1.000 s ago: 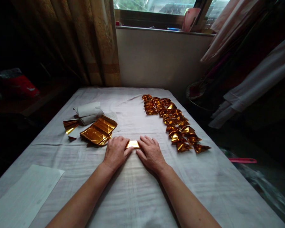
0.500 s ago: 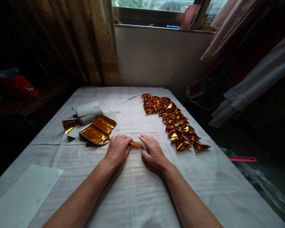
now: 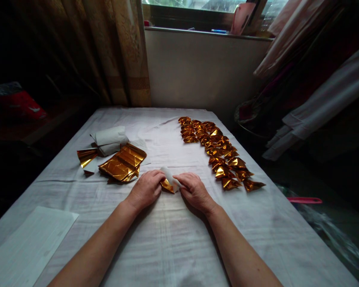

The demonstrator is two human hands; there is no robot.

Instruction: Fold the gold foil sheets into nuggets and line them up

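Between my hands, near the middle of the cloth-covered table, is a partly folded sheet of gold foil paper, with its white back turned up on the far side. My left hand is closed on its left end, fingers curled over the edge. My right hand pinches the right edge between thumb and fingers. Just beyond my left hand lies a stack of gold foil sheets. To the right stand rows of folded gold foil pieces, apart from my right hand.
A crumpled white paper wrap and a fanned gold piece lie at the left. A white sheet rests at the near left. Past the right edge are a pink handle, clear plastic and hanging clothes.
The foil paper went from a narrow folded strip to an opened shape showing its white back. My right fingers closed from stretched out to a pinch on its edge.
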